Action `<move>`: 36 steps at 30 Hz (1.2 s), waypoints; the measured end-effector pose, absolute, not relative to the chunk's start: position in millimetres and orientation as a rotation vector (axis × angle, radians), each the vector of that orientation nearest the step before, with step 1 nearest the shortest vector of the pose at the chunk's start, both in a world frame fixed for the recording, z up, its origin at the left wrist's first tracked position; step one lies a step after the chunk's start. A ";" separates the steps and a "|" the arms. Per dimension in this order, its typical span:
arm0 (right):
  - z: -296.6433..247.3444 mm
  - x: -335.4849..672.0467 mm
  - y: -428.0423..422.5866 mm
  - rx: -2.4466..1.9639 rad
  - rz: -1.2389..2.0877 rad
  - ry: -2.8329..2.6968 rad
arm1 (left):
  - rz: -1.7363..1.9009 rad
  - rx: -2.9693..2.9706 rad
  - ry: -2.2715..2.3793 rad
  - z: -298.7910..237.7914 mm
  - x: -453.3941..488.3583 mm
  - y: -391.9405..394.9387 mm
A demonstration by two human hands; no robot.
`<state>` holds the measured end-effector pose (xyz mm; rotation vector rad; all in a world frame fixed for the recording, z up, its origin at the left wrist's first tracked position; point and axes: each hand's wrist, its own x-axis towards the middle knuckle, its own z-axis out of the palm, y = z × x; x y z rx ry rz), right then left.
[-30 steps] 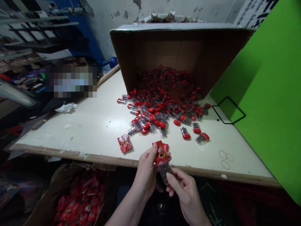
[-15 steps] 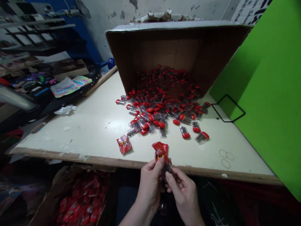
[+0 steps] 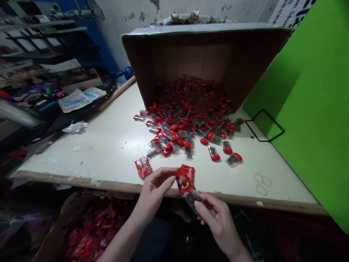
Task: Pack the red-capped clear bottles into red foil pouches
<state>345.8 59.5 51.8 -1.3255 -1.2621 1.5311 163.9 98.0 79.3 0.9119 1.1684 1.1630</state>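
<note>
In front of the table's near edge, my right hand (image 3: pixel 215 216) grips a small clear plastic candy box (image 3: pixel 192 199) with dark round pieces inside. A printed red wrapper (image 3: pixel 185 180) covers its upper end, and the whole thing tilts up to the left. My left hand (image 3: pixel 156 191) pinches the wrapper's left edge between thumb and fingertips. Left of my hands, a flat red packet (image 3: pixel 143 166) lies on the table. Beyond them spreads a heap of similar red-capped clear boxes (image 3: pixel 180 134).
A large cardboard box (image 3: pixel 207 31) lies on its side, boxes spilling from its mouth. Rubber bands (image 3: pixel 261 189) and a black wire frame (image 3: pixel 264 140) are at right by a green panel (image 3: pixel 313 102). Below left stands a carton of red packets (image 3: pixel 92 233). Crumpled paper (image 3: pixel 75 127) lies left.
My left hand has shifted left, from around the candy box to the wrapper's edge. More of the box and wrapper now shows. My right hand still grips the lower end.
</note>
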 end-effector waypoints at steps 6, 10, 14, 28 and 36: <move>58.7 353.4 65.8 -1.278 1.583 -1.405 | 0.769 1.121 0.992 96.8 140.3 115.2; 59.4 356.0 66.4 -1.285 1.549 -1.489 | 0.674 1.078 0.952 97.2 132.2 118.7; 55.6 352.6 65.0 -1.316 1.478 -1.511 | 0.965 0.809 1.123 81.1 135.9 109.4; 44.3 331.5 49.3 -1.433 1.001 -1.603 | 1.132 0.276 1.043 54.7 210.4 72.9; 45.3 334.1 52.5 -1.409 1.153 -1.575 | 1.045 0.331 0.988 54.3 202.9 66.9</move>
